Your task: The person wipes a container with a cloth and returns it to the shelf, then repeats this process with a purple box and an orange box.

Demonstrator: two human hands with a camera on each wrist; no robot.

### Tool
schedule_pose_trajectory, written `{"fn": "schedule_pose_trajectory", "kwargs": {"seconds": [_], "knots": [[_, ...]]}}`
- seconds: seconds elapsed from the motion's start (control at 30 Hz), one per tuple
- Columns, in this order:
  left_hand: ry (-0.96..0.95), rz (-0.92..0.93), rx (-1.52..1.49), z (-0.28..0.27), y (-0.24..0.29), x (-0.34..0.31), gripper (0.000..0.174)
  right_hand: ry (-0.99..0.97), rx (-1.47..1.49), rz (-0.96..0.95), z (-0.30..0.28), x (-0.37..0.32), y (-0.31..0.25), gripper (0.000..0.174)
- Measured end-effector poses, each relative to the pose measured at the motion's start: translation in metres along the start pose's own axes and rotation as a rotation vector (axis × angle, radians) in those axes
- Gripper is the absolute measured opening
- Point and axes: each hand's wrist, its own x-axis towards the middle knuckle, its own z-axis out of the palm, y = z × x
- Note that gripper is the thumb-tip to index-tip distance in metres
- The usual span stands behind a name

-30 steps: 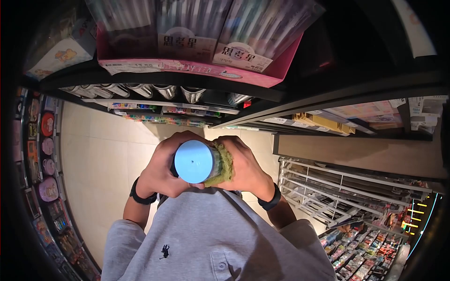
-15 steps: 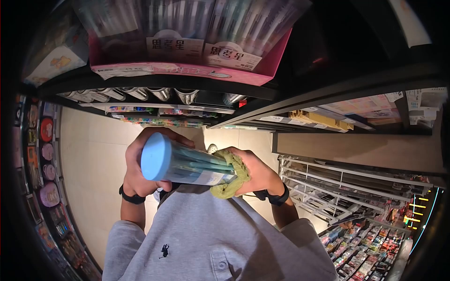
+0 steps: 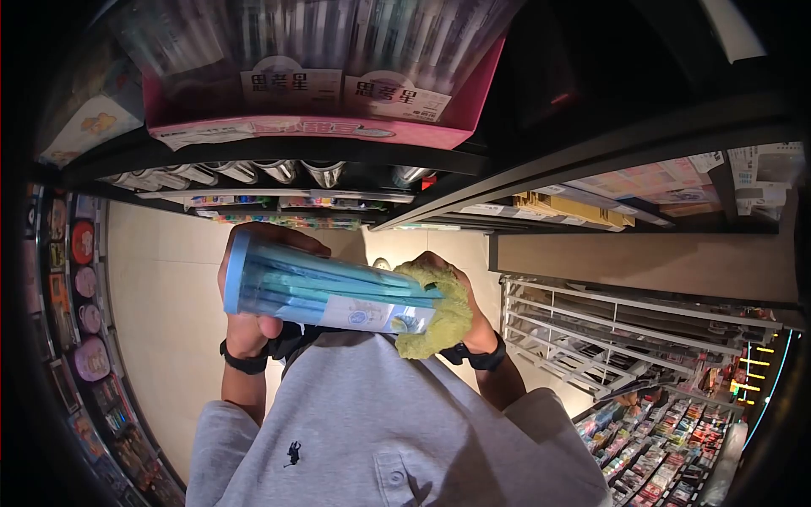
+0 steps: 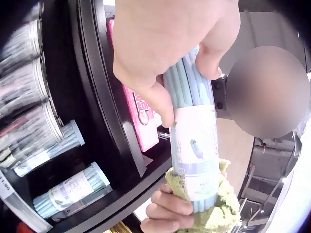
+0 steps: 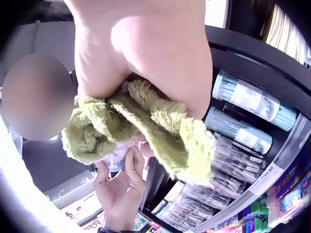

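A clear tube of blue-green pencils [image 3: 338,291] lies almost level in front of the chest, its light blue end cap [image 3: 233,275] to the left. My left hand [image 3: 247,336] grips that end, thumb below and fingers over the far side. At the other end, my right hand [image 3: 478,325] holds a fuzzy green cloth [image 3: 439,334] wrapped round the tube. A white label [image 4: 195,155] on the tube shows in the left wrist view, with curled right fingers [image 4: 167,208] against the cloth. The cloth hides the tube's right end.
Close ahead is a dark shelf with a pink display box [image 3: 312,127] of packaged pens. Similar tubes [image 4: 73,191] lie on the shelf below. White wire racks [image 3: 625,334] stand to the right, and a wall of hanging goods [image 3: 89,338] to the left. Pale floor tiles [image 3: 160,279] show beneath.
The tube has swung from its blue cap facing up at the head camera to lying sideways, cap to the left. The left hand moved left with it; the cloth stays at the right end.
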Motion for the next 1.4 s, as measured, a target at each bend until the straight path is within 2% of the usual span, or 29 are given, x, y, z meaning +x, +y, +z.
{"fn": "schedule_pose_trajectory", "kwargs": {"seconds": [0.07, 0.1, 0.17, 0.2, 0.27, 0.3, 0.33, 0.4, 0.43, 0.47, 0.53, 0.57, 0.6, 0.67, 0.73, 0.8, 0.83, 0.87, 0.9, 0.97, 1.07, 1.13, 1.17, 1.2, 1.27, 1.3, 1.33, 1.4], "knots": [[-0.002, 0.019, -0.027, -0.003, -0.006, -0.002, 0.104, 0.049, -0.155, -0.131, 0.005, 0.006, -0.003, 0.063], [-0.037, 0.016, -0.068, -0.011, -0.014, -0.004, 0.106, 0.046, -0.155, -0.13, 0.013, 0.009, -0.01, 0.063], [-0.07, 0.015, -0.109, -0.015, -0.018, -0.005, 0.109, 0.239, -0.442, -0.244, 0.03, 0.013, -0.026, 0.04], [-0.101, 0.041, -0.109, -0.014, -0.018, -0.003, 0.108, 0.236, -0.442, -0.244, 0.026, 0.012, -0.019, 0.04], [-0.16, 0.092, -0.11, -0.01, -0.017, 0.002, 0.106, 0.246, -0.545, -0.086, 0.008, 0.006, 0.006, 0.028], [-0.19, 0.117, -0.112, -0.008, -0.017, 0.004, 0.105, 0.281, -0.075, -0.052, 0.004, 0.0, 0.009, 0.028], [-0.221, 0.141, -0.113, -0.005, -0.017, 0.004, 0.104, 0.28, -0.077, -0.051, 0.002, -0.002, 0.015, 0.028], [-0.182, 0.123, -0.106, 0.007, -0.012, 0.003, 0.102, 0.361, 0.353, -0.116, -0.004, -0.005, 0.03, 0.044], [-0.144, 0.102, -0.097, 0.011, -0.009, 0.002, 0.101, 0.507, 0.345, -0.057, -0.008, -0.005, 0.036, 0.06], [-0.141, 0.102, -0.096, 0.011, -0.008, 0.002, 0.101, 0.505, 0.346, -0.054, -0.015, -0.013, 0.033, 0.06], [-0.237, 0.109, -0.088, 0.009, -0.006, 0.004, 0.097, 0.353, -0.094, 0.116, -0.005, 0.002, -0.022, 0.061], [-0.228, 0.086, -0.068, 0.011, -0.003, 0.003, 0.096, 0.212, -0.28, 0.169, -0.018, 0.003, -0.025, 0.056], [-0.227, 0.087, -0.068, 0.009, -0.005, 0.003, 0.096, 0.211, -0.28, 0.168, -0.021, 0.004, -0.028, 0.056], [-0.244, 0.096, 0.022, 0.004, -0.01, 0.003, 0.098, 0.024, -0.592, 0.392, -0.023, 0.006, -0.034, 0.049], [-0.231, 0.075, 0.012, 0.001, -0.008, 0.002, 0.1, 0.001, -0.591, 0.431, -0.013, 0.013, -0.035, 0.046], [-0.308, 0.054, 0.047, -0.005, -0.005, 0.004, 0.098, -0.167, -0.507, 0.305, -0.01, 0.017, -0.02, 0.046], [-0.304, 0.056, 0.048, -0.007, -0.005, 0.006, 0.098, -0.186, -0.567, 0.311, -0.003, 0.017, -0.02, 0.046], [-0.374, 0.072, 0.084, -0.008, -0.005, 0.009, 0.097, -0.188, -0.575, 0.221, 0.004, 0.02, -0.015, 0.047], [-0.444, 0.087, 0.119, -0.008, -0.005, 0.01, 0.095, -0.207, -0.64, 0.218, 0.011, 0.025, -0.015, 0.049], [-0.425, 0.068, 0.094, 0.002, -0.003, 0.01, 0.095, -0.228, -0.705, 0.216, 0.019, 0.032, -0.021, 0.051], [-0.422, 0.075, 0.094, 0.004, -0.005, 0.011, 0.093, -0.216, -0.76, 0.284, 0.025, 0.037, -0.025, 0.057], [-0.511, 0.18, 0.203, 0.007, -0.002, 0.014, 0.078, -0.165, -0.836, 0.075, 0.031, 0.043, -0.025, 0.061], [-0.498, 0.093, 0.187, 0.011, 0.002, 0.01, 0.059, -0.129, -0.855, 0.003, 0.03, 0.043, -0.024, 0.065], [-0.497, 0.094, 0.187, 0.014, 0.003, 0.011, 0.059, -0.13, -0.856, 0.003, 0.032, 0.044, -0.027, 0.065], [-0.531, 0.261, 0.248, 0.018, 0.004, 0.014, 0.056, -0.044, -0.961, -0.015, 0.039, 0.046, -0.034, 0.072], [-0.523, 0.248, 0.268, 0.015, -0.002, 0.01, 0.058, -0.047, -1.001, -0.052, 0.039, 0.046, -0.033, 0.078], [-0.523, 0.247, 0.267, 0.014, -0.003, 0.008, 0.058, -0.047, -1.001, -0.051, 0.039, 0.047, -0.032, 0.078], [-0.511, 0.29, 0.258, 0.017, -0.002, 0.005, 0.059, -0.014, -1.028, -0.164, 0.04, 0.047, -0.031, 0.077]]}}
